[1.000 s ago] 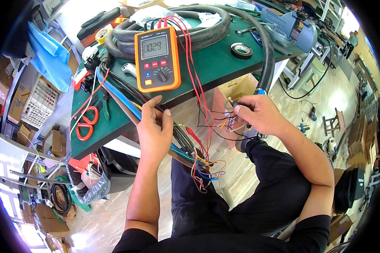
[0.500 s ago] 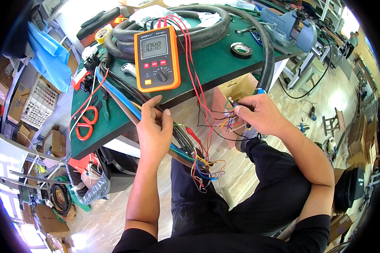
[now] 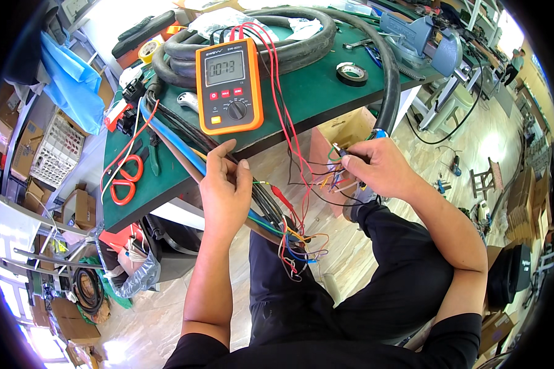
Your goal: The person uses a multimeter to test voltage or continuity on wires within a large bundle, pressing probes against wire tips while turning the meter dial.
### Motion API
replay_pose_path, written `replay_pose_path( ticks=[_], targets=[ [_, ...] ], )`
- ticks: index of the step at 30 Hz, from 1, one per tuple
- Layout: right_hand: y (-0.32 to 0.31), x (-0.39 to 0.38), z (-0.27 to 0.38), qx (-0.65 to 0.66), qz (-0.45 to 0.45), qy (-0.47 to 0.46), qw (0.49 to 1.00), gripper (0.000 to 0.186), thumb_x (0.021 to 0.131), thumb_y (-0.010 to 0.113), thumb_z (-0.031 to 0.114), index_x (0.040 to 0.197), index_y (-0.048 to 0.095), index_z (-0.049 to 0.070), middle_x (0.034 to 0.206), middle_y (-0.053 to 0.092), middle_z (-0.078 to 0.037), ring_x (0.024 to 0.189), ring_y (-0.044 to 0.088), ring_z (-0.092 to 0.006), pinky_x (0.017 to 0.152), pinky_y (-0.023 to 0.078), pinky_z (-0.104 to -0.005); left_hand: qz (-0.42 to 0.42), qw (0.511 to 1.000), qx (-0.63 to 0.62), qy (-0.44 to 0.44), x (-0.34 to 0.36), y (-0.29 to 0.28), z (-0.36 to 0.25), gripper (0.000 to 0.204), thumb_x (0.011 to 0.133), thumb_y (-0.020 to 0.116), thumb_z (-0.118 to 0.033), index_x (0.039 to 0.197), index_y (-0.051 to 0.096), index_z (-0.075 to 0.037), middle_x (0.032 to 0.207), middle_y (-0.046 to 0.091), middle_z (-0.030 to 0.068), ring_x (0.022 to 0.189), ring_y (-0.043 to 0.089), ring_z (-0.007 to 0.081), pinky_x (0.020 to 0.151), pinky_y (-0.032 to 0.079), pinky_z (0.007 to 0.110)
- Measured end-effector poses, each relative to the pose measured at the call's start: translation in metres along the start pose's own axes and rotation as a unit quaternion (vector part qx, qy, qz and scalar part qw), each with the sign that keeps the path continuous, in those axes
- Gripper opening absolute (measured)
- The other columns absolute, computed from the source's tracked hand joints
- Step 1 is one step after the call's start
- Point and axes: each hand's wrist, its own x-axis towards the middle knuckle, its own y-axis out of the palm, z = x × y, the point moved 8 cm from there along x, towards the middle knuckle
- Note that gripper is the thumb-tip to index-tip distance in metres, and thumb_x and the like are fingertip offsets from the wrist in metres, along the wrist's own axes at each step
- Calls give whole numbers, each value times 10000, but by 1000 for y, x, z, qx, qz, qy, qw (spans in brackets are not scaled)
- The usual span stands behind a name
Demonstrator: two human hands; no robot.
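Observation:
My right hand (image 3: 378, 166) pinches a small black test clip (image 3: 342, 151) between thumb and forefinger, at the frayed end of the thick black cable (image 3: 388, 104), where thin coloured wires (image 3: 337, 178) fan out. My left hand (image 3: 226, 190) is open, fingers loosely bent and apart, beside a bundle of black, blue and brown cables (image 3: 184, 157). Below it, a red test clip (image 3: 282, 199) hangs near a green-yellow wire. Stripped coloured wire ends (image 3: 298, 243) spread over my thigh. Red leads (image 3: 281, 104) run up to an orange handheld meter (image 3: 230, 86) with a lit display, propped on the bench.
The green bench (image 3: 301, 104) carries the coiled black cable (image 3: 184, 52), black tape roll (image 3: 351, 74), bench vise (image 3: 412, 40), red-handled scissors (image 3: 127, 181) and yellow tape roll (image 3: 148, 50). A lined bin (image 3: 132, 270) stands below left; a stool (image 3: 452, 107) is at right.
The digits on the meter's display are different. Both hands, the clips and the cables stay practically where they were.

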Motion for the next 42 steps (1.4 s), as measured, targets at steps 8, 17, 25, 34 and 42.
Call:
replay_pose_path(
  ticks=[8,17,25,34,42],
  targets=[
    [1,1,-2,1,2,5,1000,286,909,617,240,889,704,-31,593,607,-115,529,541,-143,536,433,-320,1,1000,3,3,0,0,0,362,907,601,-27,1252,508,29,671,558,56,579,528,102,558,441,264],
    [0,-1,-2,-6,6,12,1000,273,908,615,225,898,703,-33,572,583,-108,512,504,-134,520,414,-322,-1,1000,6,0,0,0,0,364,905,604,-33,1253,510,25,674,565,59,578,536,105,560,446,265],
    [0,0,0,0,2,-2,1000,271,911,607,224,913,702,-29,574,587,-114,504,507,-147,521,417,-327,-1,1000,2,0,0,0,0,363,904,603,-30,1251,510,25,669,559,57,574,532,104,559,444,266],
    [0,0,1,-18,5,-4,1000,279,909,598,230,909,700,-30,572,589,-119,506,527,-149,523,424,-323,-2,1000,10,1,0,0,1,360,903,604,-32,1247,513,20,669,562,59,569,534,109,555,443,268],
    [0,0,-3,-12,-3,-2,1000,281,905,614,241,902,707,-24,567,579,-123,499,516,-161,520,419,-331,-2,1000,9,16,-1,0,-3,364,902,608,-23,1251,513,21,666,560,58,569,530,107,552,440,267]
  ],
)
